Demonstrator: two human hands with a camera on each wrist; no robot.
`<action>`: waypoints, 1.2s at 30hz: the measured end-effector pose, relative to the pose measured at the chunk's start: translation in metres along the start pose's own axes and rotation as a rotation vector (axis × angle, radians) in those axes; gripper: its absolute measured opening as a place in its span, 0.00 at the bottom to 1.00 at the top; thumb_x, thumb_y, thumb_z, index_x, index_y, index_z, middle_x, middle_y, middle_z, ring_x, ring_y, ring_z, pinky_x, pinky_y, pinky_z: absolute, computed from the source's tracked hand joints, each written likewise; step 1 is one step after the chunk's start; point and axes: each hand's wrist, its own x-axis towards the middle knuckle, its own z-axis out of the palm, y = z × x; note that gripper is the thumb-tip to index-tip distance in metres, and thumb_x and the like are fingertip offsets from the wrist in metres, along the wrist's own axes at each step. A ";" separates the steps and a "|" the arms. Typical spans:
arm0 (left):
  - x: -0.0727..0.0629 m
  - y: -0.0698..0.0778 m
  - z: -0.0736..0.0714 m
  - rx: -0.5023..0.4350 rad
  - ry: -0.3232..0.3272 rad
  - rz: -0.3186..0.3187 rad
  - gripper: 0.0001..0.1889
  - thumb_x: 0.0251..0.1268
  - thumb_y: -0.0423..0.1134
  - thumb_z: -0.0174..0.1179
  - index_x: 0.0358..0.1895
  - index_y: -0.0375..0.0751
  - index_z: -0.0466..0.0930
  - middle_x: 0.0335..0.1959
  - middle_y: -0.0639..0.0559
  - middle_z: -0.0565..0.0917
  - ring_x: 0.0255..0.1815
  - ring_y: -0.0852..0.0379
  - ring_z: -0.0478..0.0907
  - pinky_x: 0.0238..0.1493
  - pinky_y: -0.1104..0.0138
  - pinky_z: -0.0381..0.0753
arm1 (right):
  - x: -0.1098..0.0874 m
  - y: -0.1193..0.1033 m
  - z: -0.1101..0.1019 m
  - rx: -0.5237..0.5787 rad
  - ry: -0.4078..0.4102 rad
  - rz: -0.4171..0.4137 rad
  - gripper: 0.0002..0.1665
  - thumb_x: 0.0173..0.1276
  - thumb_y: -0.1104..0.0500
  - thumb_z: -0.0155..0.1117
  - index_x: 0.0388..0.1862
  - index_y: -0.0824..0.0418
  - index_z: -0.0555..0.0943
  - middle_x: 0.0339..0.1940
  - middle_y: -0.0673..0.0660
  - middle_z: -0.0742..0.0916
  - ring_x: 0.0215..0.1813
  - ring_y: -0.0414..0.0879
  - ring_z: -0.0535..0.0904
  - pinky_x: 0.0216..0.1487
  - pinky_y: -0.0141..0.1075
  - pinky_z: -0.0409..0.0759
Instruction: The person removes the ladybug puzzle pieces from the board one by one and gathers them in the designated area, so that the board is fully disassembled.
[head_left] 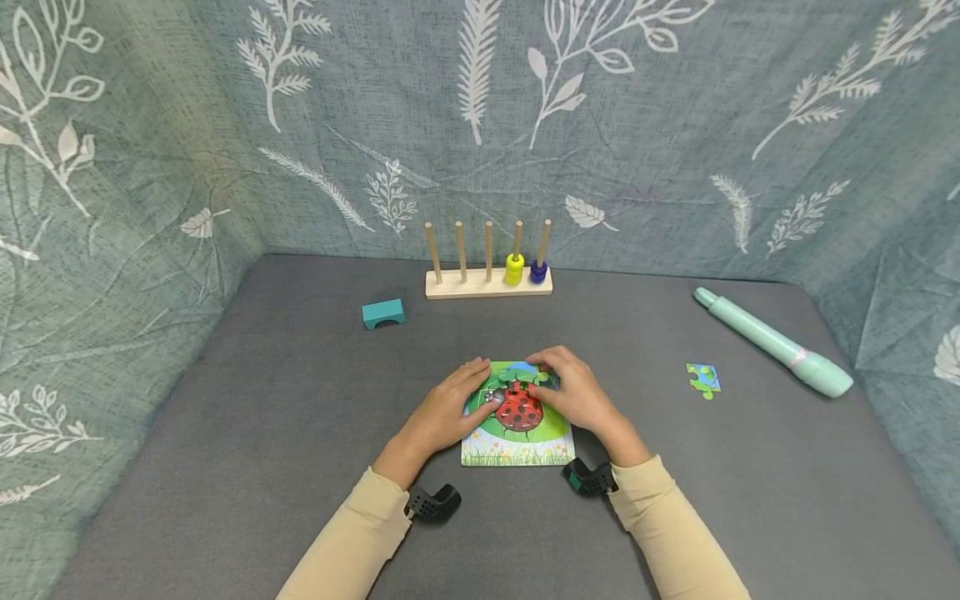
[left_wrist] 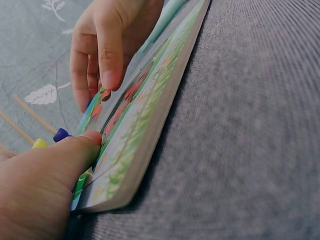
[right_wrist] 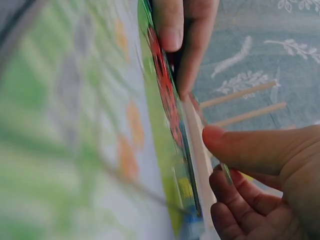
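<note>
A ladybug jigsaw puzzle (head_left: 517, 450) in a flat tray lies on the grey table. My left hand (head_left: 442, 412) rests along its left side, fingers fairly straight toward the upper left corner and thumb pressing on the picture by the ladybug's head. Over the upper right part, my right hand (head_left: 579, 392) pinches a thin puzzle piece (left_wrist: 96, 107) between thumb and fingers. In the left wrist view this piece shows red and green and stands tilted above the tray. The right wrist view shows its narrow edge between thumb and fingertips.
Another puzzle piece (head_left: 703, 380), blue and green, lies to the right. Beyond it is a mint-green tube-shaped object (head_left: 776, 342). Behind the puzzle stands a wooden peg stand (head_left: 465, 289) with yellow and dark blue rings. A teal arched block (head_left: 383, 312) sits at the back left.
</note>
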 end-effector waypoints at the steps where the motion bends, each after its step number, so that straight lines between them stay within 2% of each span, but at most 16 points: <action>1: 0.000 0.000 0.000 -0.002 -0.001 -0.003 0.30 0.65 0.47 0.60 0.67 0.35 0.68 0.69 0.42 0.67 0.72 0.44 0.62 0.69 0.50 0.67 | 0.000 0.000 -0.001 0.000 -0.003 -0.002 0.23 0.63 0.59 0.68 0.56 0.62 0.78 0.53 0.60 0.79 0.53 0.53 0.78 0.52 0.47 0.80; 12: -0.002 0.001 0.003 -0.001 0.011 0.011 0.30 0.64 0.46 0.61 0.66 0.33 0.69 0.69 0.41 0.67 0.72 0.44 0.61 0.70 0.51 0.66 | -0.013 0.018 -0.025 0.003 0.009 0.024 0.24 0.62 0.59 0.68 0.58 0.62 0.77 0.55 0.61 0.78 0.55 0.56 0.77 0.55 0.52 0.78; 25: -0.005 0.002 0.004 -0.002 0.016 0.002 0.30 0.64 0.46 0.61 0.66 0.34 0.68 0.69 0.42 0.67 0.72 0.43 0.61 0.69 0.50 0.66 | -0.043 0.064 -0.069 -0.058 0.105 0.048 0.24 0.62 0.64 0.67 0.58 0.66 0.77 0.54 0.64 0.79 0.53 0.58 0.76 0.55 0.54 0.75; 36: -0.005 0.002 0.006 0.004 0.028 0.014 0.30 0.64 0.45 0.61 0.66 0.33 0.69 0.69 0.42 0.67 0.71 0.44 0.62 0.69 0.51 0.66 | -0.060 0.092 -0.091 -0.033 0.103 0.077 0.24 0.64 0.66 0.64 0.59 0.70 0.74 0.57 0.68 0.76 0.57 0.62 0.73 0.58 0.56 0.70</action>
